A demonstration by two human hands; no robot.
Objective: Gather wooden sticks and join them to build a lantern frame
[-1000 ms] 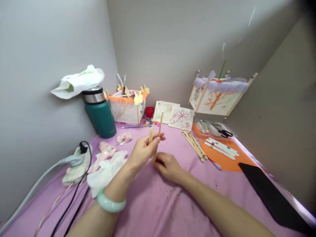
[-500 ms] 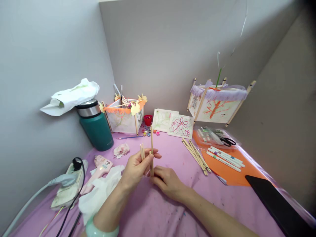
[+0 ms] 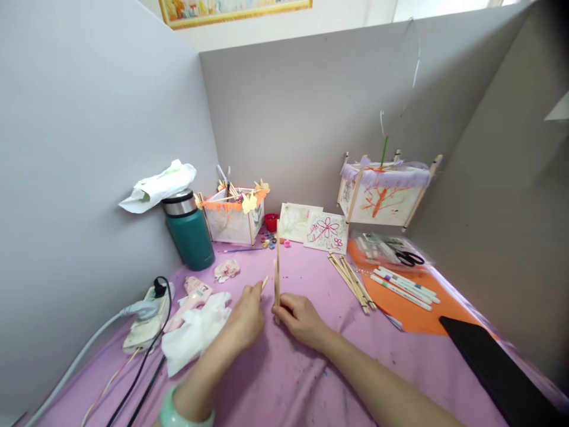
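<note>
My right hand [image 3: 301, 319] is closed near the middle of the table, pinching a wooden stick bundle [image 3: 277, 279] upright between thumb and fingers. One stick in it rises well above a shorter one beside it. Just left of it, my left hand [image 3: 247, 315] is curled, back towards me, with a short wooden stick [image 3: 265, 283] poking out past its fingers. The rest of what it grips is hidden. Several loose wooden sticks [image 3: 349, 281] with dark-marked ends lie to the right of my hands.
At left are a green bottle [image 3: 190, 240], a pink glue gun [image 3: 192, 301], crumpled tissue [image 3: 195, 335] and a power strip [image 3: 149, 320]. Behind stand a small paper lantern [image 3: 229, 225], drawn cards [image 3: 326, 233] and a hanging lantern [image 3: 382, 198]. Right are markers [image 3: 404, 287], scissors [image 3: 409, 258] and a black tablet-like slab [image 3: 493, 367].
My left hand has come away from the upright sticks, down and left, with a short stick. My right hand still holds the upright ones. The camera has tilted up, showing a picture frame.
</note>
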